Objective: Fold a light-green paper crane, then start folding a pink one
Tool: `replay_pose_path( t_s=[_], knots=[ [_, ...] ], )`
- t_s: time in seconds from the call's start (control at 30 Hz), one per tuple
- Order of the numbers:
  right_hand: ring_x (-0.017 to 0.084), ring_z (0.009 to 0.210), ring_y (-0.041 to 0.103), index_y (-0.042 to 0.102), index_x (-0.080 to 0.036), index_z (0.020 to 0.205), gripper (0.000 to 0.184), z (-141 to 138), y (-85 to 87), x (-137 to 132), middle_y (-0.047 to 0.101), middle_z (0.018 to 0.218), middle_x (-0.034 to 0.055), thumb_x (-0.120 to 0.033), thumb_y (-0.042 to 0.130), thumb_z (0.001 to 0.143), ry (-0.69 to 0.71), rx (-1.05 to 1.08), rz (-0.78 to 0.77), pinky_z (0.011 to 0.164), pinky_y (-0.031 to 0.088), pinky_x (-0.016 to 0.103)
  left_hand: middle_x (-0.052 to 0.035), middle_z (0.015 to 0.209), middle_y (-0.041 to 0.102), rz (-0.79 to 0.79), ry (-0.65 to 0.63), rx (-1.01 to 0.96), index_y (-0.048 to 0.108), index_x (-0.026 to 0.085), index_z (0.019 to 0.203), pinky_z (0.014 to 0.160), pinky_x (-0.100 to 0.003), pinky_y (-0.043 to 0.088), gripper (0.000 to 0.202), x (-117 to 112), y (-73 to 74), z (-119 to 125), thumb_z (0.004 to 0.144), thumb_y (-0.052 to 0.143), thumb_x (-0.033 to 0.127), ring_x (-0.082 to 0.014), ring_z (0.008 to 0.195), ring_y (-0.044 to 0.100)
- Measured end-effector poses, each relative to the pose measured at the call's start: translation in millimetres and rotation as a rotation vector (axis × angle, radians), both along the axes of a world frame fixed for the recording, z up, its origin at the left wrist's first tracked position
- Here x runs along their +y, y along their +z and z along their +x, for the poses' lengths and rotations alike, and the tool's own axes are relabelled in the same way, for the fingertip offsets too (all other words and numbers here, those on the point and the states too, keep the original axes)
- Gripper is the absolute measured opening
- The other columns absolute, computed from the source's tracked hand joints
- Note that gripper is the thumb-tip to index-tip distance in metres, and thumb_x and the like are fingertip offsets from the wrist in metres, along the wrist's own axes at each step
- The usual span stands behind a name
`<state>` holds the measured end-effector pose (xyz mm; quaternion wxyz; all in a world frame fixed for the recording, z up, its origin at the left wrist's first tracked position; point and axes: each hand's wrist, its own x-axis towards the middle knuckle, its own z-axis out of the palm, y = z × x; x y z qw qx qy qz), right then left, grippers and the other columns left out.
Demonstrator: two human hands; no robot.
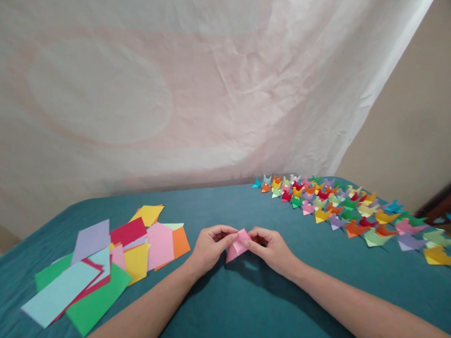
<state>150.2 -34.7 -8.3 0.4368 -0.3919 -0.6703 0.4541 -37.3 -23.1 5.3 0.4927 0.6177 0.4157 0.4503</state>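
A small piece of folded pink paper is held up between both hands, over the middle of the table. My left hand pinches its left edge with thumb and fingers. On the other side, my right hand grips the upper right part, the thumb lying across the front. Creases show on the paper, and one corner points down to the left. Parts of it are hidden behind my fingers.
Loose coloured paper sheets lie overlapping on the left of the teal-covered table. Rows of folded paper birds in many colours stand at the right. A pale cloth hangs behind the table.
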Motion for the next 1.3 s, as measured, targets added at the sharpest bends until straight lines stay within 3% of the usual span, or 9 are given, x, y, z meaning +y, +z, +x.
replay_pose_path(
  t_s=[0.3,0.7,0.93,1.07,1.3],
  knots=[
    [0.012,0.062,0.048,0.067,-0.015,0.076,0.024,1,5.0,-2,0.059,0.067,0.0001,-0.035,0.057,0.084,-0.018,-0.092,0.066,0.058,0.038,0.022,-0.0056,0.086,0.07,0.066,-0.072,0.113,0.069,0.015,0.09,0.072,-0.025,0.046,0.021,-2,-2.8,0,0.08,0.063,0.034,-0.0166,0.078,0.061],
    [0.011,0.061,0.048,0.063,-0.015,0.073,0.025,0,3.1,-3,0.056,0.066,-0.0004,-0.036,0.055,0.085,-0.04,-0.106,0.112,0.058,0.038,0.023,-0.0025,0.076,0.065,0.161,-0.108,0.208,0.069,0.014,0.083,0.066,-0.022,0.041,0.022,-4,1.3,-1,0.084,0.058,0.034,-0.0133,0.07,0.055],
    [0.012,0.064,0.05,0.06,-0.017,0.087,0.016,-2,4.3,-7,0.056,0.072,0.0,-0.033,0.058,0.084,-0.082,-0.093,0.216,0.059,0.04,0.023,-0.0022,0.072,0.063,0.149,-0.133,0.211,0.067,0.013,0.079,0.064,-0.022,0.04,0.024,-6,1.5,-1,0.084,0.058,0.035,-0.013,0.068,0.054],
    [0.013,0.066,0.052,0.053,-0.018,0.104,0.026,-2,1.0,-8,0.056,0.075,-0.0006,-0.03,0.061,0.082,-0.101,-0.011,0.208,0.061,0.044,0.025,-0.0028,0.073,0.063,0.125,-0.134,0.196,0.067,0.013,0.08,0.063,-0.022,0.04,0.026,-5,-0.9,-1,0.085,0.057,0.036,-0.0131,0.067,0.054],
    [0.013,0.07,0.054,0.057,-0.019,0.096,0.012,-2,6.0,-11,0.057,0.084,0.002,-0.026,0.055,0.086,-0.052,-0.047,0.292,0.065,0.045,0.026,-0.0025,0.072,0.062,0.119,-0.136,0.186,0.066,0.013,0.079,0.063,-0.022,0.04,0.027,-5,-1.3,-1,0.085,0.056,0.037,-0.0129,0.067,0.053]
  ],
)
